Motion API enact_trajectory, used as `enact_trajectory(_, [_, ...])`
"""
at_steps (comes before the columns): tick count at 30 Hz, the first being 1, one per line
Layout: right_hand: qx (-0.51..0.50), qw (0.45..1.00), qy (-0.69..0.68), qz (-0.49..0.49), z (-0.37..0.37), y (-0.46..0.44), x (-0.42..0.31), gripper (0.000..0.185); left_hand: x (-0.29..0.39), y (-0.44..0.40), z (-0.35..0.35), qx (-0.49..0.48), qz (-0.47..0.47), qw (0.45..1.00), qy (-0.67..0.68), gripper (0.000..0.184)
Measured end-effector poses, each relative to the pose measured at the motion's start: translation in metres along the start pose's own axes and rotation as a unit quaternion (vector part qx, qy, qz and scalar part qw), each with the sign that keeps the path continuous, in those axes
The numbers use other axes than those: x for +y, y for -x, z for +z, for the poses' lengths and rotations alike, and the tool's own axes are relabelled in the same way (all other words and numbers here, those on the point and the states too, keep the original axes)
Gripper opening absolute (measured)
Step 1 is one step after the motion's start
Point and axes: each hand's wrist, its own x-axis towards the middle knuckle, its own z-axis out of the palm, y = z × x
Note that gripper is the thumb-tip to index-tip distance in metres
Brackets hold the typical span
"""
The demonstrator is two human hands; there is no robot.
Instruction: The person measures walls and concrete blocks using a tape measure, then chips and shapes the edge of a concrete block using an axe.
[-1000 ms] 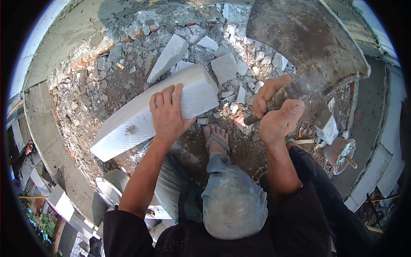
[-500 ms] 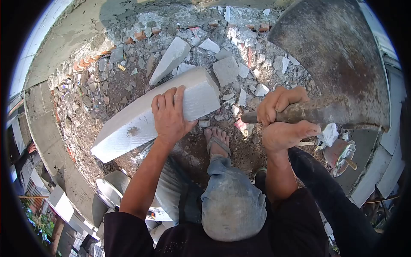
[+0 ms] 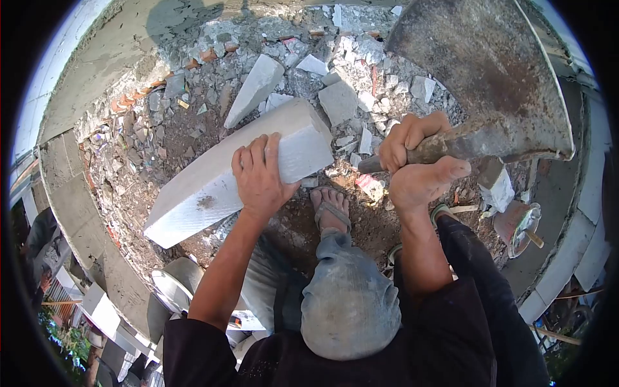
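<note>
My left hand (image 3: pixel 261 174) lies on a long pale block (image 3: pixel 219 184), its fingers over the top edge and its thumb against the side face. The block tapers to a narrow end at the lower left and has a dark smudge on its side. My right hand (image 3: pixel 422 158) is wrapped round the short handle of a broad, worn metal blade tool (image 3: pixel 496 71), raised at the right. The blade points up and right, clear of the block. A wedge-shaped offcut (image 3: pixel 256 89) and a flat broken piece (image 3: pixel 338 103) lie just beyond the block.
Rubble (image 3: pixel 151 138) covers the ground inside a low mortared wall (image 3: pixel 84 213). A white chunk (image 3: pixel 496 187) and a tipped bucket (image 3: pixel 516 226) with a stick sit at the right. My sandalled foot (image 3: pixel 332 209) is beside the block. Part of another person shows at the far left.
The blade tool first swung right and towards the camera, then came partly back left with my right hand. My left hand stays on the block, and the view has shifted slightly.
</note>
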Motion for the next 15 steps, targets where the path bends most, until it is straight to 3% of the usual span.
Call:
enact_trajectory(2, [-0.031, 0.986, 0.163, -0.018, -0.017, 0.016, 0.057, 0.068, -0.001, -0.001, 0.002, 0.012, 0.004, 1.0, 0.001, 0.102])
enact_trajectory(3, [-0.097, 0.933, 0.338, 0.081, -0.028, 0.019, 0.095, 0.066, -0.001, -0.003, 0.001, 0.017, 0.005, 1.0, 0.001, 0.102])
enact_trajectory(4, [-0.158, 0.835, 0.498, 0.176, -0.037, 0.016, 0.119, 0.064, 0.0, -0.005, 0.001, 0.013, 0.002, 1.0, 0.003, 0.102])
enact_trajectory(8, [-0.171, 0.863, 0.41, 0.243, -0.033, -0.008, 0.074, 0.063, -0.001, -0.006, -0.002, -0.003, 0.003, 1.0, 0.0, 0.102])
enact_trajectory(10, [-0.086, 0.953, 0.247, 0.151, -0.015, -0.014, 0.036, 0.068, -0.001, -0.003, 0.001, 0.002, 0.002, 1.0, -0.003, 0.102])
enact_trajectory(11, [-0.086, 0.953, 0.245, 0.155, -0.008, -0.016, 0.021, 0.068, 0.0, -0.003, 0.002, 0.012, 0.006, 1.0, -0.003, 0.102])
enact_trajectory(13, [-0.028, 0.996, 0.08, 0.021, 0.005, -0.018, 0.0, 0.068, 0.001, -0.002, 0.004, 0.015, 0.007, 1.0, -0.007, 0.103])
enact_trajectory(14, [-0.029, 0.996, 0.079, 0.021, 0.006, -0.016, 0.011, 0.068, 0.001, 0.0, 0.005, 0.02, 0.008, 1.0, -0.01, 0.103])
enact_trajectory(15, [-0.04, 0.985, 0.166, 0.017, 0.003, -0.012, 0.039, 0.068, 0.0, -0.001, 0.004, 0.022, 0.009, 1.0, -0.01, 0.103])
